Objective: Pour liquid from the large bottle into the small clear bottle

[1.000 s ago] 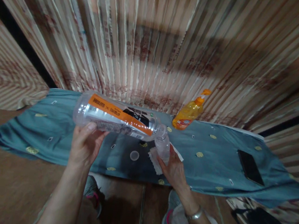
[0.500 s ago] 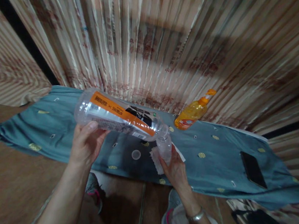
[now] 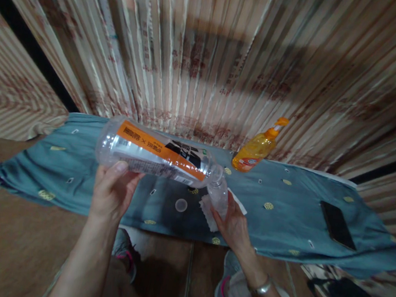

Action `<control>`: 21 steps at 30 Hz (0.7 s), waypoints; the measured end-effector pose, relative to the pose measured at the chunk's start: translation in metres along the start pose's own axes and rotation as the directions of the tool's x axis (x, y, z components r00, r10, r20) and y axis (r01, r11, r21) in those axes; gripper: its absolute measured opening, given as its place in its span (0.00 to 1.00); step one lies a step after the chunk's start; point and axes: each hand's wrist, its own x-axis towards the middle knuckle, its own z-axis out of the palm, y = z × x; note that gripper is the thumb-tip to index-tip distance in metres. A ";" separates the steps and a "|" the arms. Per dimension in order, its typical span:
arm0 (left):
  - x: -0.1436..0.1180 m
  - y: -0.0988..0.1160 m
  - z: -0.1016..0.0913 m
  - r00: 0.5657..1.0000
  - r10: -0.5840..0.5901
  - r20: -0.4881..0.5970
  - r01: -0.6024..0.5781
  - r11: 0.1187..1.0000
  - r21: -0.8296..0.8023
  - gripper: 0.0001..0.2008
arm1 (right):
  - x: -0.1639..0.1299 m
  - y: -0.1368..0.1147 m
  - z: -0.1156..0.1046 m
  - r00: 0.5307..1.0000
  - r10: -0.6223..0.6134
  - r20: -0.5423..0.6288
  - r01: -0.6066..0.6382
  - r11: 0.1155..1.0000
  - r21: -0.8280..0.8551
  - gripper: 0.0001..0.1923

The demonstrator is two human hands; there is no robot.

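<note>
A large clear plastic bottle (image 3: 155, 155) w/ an orange-and-black label is held nearly horizontal above the desk (image 3: 284, 215), neck tipped slightly down to the right. It is gripped near its base by the left hand (image 3: 112, 193), fingers clenched round the underside, thumb up against the label side. Its open mouth is met by the top of a small clear bottle (image 3: 219, 195), which is held upright-ish by the right hand (image 3: 233, 225); fingers are wrapped round its lower part. Whether liquid is passing btwn the two cannot be told.

A white paper scrap (image 3: 207, 211) is seen under and just left of the small bottle, on the blue patterned cloth covering the desk. A small round cap (image 3: 181, 205) lies on the cloth btwn the hands. An orange pump bottle (image 3: 257, 149) stands at the back edge, near the striped curtain (image 3: 211, 52). A black phone (image 3: 338, 225) lies flat well to the right. A bracelet (image 3: 262, 287) is worn on the right wrist.
</note>
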 end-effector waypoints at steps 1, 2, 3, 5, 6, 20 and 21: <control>0.000 0.000 0.000 1.000 0.004 0.005 -0.004 1.000 0.003 0.19 | 0.000 0.000 0.000 1.000 -0.002 0.001 0.002 1.000 0.000 0.37; 0.000 0.000 0.000 1.000 0.007 0.012 -0.007 1.000 0.005 0.18 | -0.001 0.001 0.001 1.000 -0.008 0.000 0.008 1.000 0.000 0.37; 0.000 0.000 0.001 1.000 0.011 0.018 -0.011 1.000 0.003 0.18 | -0.001 0.001 0.001 1.000 -0.017 -0.001 0.017 1.000 0.000 0.37; 0.000 0.000 0.002 1.000 0.017 0.019 -0.017 1.000 -0.005 0.17 | -0.002 0.002 0.002 0.999 -0.034 -0.006 0.034 0.999 -0.002 0.37; 0.000 0.000 0.003 1.000 0.017 0.013 -0.016 1.000 -0.012 0.17 | -0.002 0.002 0.002 0.999 -0.039 -0.007 0.039 0.999 -0.003 0.37; -0.001 0.001 0.005 0.997 0.046 0.065 -0.045 0.999 -0.024 0.20 | -0.002 0.001 0.000 0.999 -0.031 -0.010 0.030 1.000 -0.006 0.36; -0.001 0.001 0.005 0.997 0.047 0.068 -0.046 0.999 -0.018 0.20 | -0.002 0.001 0.000 1.000 -0.028 -0.009 0.028 1.000 -0.014 0.36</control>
